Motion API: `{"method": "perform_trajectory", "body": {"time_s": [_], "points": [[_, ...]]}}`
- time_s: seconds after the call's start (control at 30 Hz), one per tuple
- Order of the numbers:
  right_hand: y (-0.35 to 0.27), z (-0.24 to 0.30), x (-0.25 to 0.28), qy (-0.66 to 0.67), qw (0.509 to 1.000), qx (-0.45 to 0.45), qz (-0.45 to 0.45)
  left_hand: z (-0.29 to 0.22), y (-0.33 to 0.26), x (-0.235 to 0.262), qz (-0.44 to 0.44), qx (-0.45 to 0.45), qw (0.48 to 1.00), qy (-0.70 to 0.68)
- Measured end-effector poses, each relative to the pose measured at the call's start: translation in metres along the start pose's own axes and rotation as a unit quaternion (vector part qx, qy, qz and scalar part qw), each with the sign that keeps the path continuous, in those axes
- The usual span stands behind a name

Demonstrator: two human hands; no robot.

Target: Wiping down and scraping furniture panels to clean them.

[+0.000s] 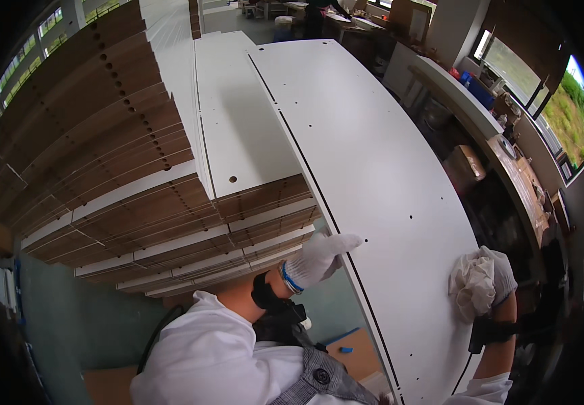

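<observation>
A long, flat white laminated board panel [359,155] with small drilled holes and a thin dark groove along its length fills the middle of the view, running from twelve o'clock down to about five o'clock. It lies on top, beside stacks of similar boards, with its near end close to the person's chest.

The left hand [319,260], in a white knit glove with a blue cuff band, rests at the panel's left edge near the groove, at about six o'clock. Its fingers lie together and stretched flat, pressing on the surface rather than gripping it. The right hand [491,283], also gloved in white, sits at the panel's right edge at about four o'clock, fingers curled closed around a crumpled white cloth [471,280] held against the board.

The panel looks stiff, heavy and awkward for its length, with a smooth coating that is likely slippery under gloves. Its corners and edges probably chip easily. The safest hold seems to be on both long edges, hands spread well apart, not on the face.

At nine to eleven o'clock stand tall stacks of white-faced boards with brown chipboard edges [136,182]. At two to three o'clock a cluttered wooden workbench [521,182] runs below bright windows [575,108].
</observation>
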State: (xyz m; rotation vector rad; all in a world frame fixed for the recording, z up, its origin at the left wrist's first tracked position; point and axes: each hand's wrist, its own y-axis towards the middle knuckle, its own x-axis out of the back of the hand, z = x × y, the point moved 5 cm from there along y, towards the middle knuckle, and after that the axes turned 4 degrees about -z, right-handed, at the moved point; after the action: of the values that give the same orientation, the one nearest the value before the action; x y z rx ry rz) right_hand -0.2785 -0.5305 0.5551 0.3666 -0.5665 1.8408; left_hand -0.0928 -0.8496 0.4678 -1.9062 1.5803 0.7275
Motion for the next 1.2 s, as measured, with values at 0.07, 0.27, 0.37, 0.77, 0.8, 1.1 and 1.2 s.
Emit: {"method": "perform_trajectory", "body": {"time_s": [0.07, 0.27, 0.37, 0.77, 0.8, 1.1, 1.2], "points": [[0.013, -0.001, -0.013, -0.027, 0.999, 0.019, 0.007, -0.003, -0.006, 0.016, -0.023, -0.045, 0.998, -0.033], [0.047, -0.002, -0.044, -0.02, 1.0, -0.006, 0.004, -0.021, -0.035, 0.045, -0.085, -0.052, 0.995, -0.025], [0.047, 0.008, -0.049, -0.065, 0.998, -0.006, -0.026, -0.023, -0.034, 0.051, -0.144, -0.104, 0.983, 0.048], [0.045, 0.069, -0.092, -0.306, 0.951, 0.015, 0.047, -0.032, -0.046, 0.061, -0.196, -0.116, 0.973, 0.029], [0.054, 0.07, -0.099, -0.337, 0.939, 0.026, 0.066, -0.035, -0.045, 0.073, -0.196, -0.131, 0.971, 0.048], [0.097, 0.041, -0.126, -0.492, 0.857, 0.085, 0.129, -0.019, -0.04, 0.048, -0.205, -0.136, 0.968, 0.045], [0.089, 0.05, -0.131, -0.419, 0.893, 0.121, 0.113, -0.018, -0.043, 0.05, -0.203, -0.132, 0.969, 0.055]]}}
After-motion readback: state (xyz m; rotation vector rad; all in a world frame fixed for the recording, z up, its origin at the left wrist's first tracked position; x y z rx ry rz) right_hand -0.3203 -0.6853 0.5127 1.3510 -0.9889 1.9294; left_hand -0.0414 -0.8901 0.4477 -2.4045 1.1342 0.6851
